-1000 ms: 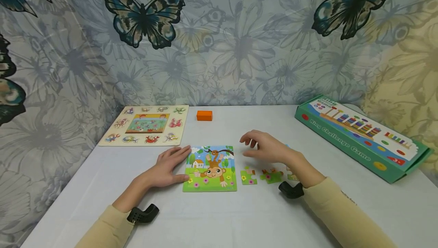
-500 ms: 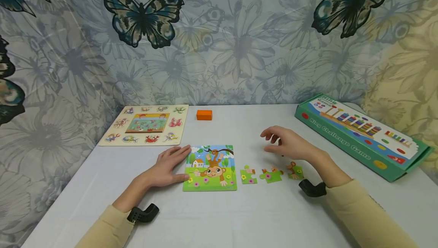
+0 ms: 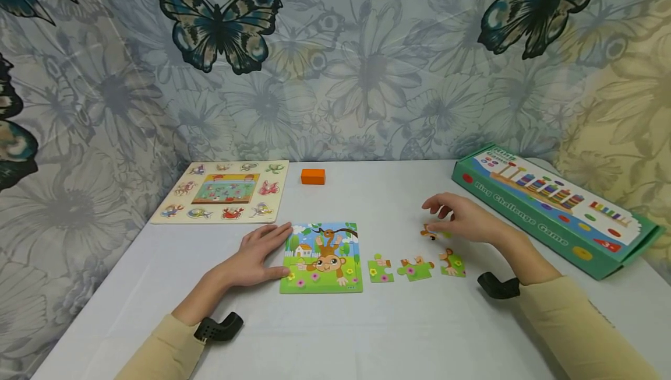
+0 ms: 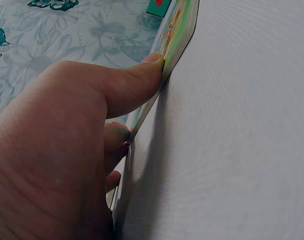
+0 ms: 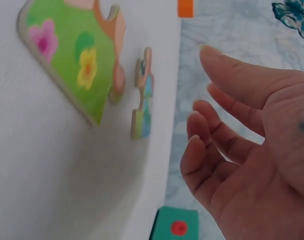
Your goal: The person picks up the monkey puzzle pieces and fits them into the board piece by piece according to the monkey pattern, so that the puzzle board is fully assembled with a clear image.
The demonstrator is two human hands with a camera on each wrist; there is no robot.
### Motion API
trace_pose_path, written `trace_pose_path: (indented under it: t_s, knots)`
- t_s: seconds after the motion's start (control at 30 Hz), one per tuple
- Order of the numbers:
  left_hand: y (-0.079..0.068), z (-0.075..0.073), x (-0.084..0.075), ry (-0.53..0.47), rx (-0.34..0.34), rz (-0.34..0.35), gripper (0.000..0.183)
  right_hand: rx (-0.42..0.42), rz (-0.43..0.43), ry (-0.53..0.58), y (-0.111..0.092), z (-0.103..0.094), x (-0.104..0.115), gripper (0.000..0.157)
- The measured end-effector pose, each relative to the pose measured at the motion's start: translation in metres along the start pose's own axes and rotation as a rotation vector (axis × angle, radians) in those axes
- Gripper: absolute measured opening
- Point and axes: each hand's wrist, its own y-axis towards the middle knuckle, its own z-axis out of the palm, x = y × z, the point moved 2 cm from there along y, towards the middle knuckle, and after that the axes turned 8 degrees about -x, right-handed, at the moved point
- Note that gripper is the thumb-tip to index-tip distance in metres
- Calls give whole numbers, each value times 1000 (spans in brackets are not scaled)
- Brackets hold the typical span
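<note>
A square monkey jigsaw puzzle (image 3: 325, 263) lies on the table. My left hand (image 3: 255, 259) rests along its left side, and in the left wrist view the thumb (image 4: 134, 85) touches the edge of its board. Three loose puzzle pieces lie in a row to its right: one near the board (image 3: 378, 271), one in the middle (image 3: 417, 271) and one farther right (image 3: 457, 266). Behind them, my right hand (image 3: 466, 220) hovers over another puzzle piece (image 3: 427, 232), partly hidden by it. The right wrist view shows its fingers loosely bent and holding nothing, apart from that piece (image 5: 143, 100).
At the back left lies a sea-animal puzzle board (image 3: 175, 193). Near it stands an orange block (image 3: 313, 176). A long green game box (image 3: 550, 211) sits slanted at the right, close to the right arm. A butterfly-patterned cloth (image 3: 367, 77) hangs behind the white table.
My right hand has moved right, away from the monkey puzzle, uncovering the right-hand loose piece and part of the one behind. The left hand has stayed in place.
</note>
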Motion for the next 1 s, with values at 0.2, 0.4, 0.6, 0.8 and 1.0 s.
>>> trace_pose_path:
  t_s: [0.2,0.4,0.6,0.8,1.0]
  knots:
    - [0,1,1,4,1,-6,86,32,27,9,0,1,-12,40]
    - [0,0,1,0,2,-9,87,68,75,-18,-3,5,-21,44]
    - [0,-1,1,1,7,-13,87,64,89,-38,-5,9,-25,45]
    - [1,-1,1,8,8,-7,86,67,108,-75,-4,10,-24,43]
    - [0,-1,1,6,3,-1,85,84,127,-87,-3,11,-22,40]
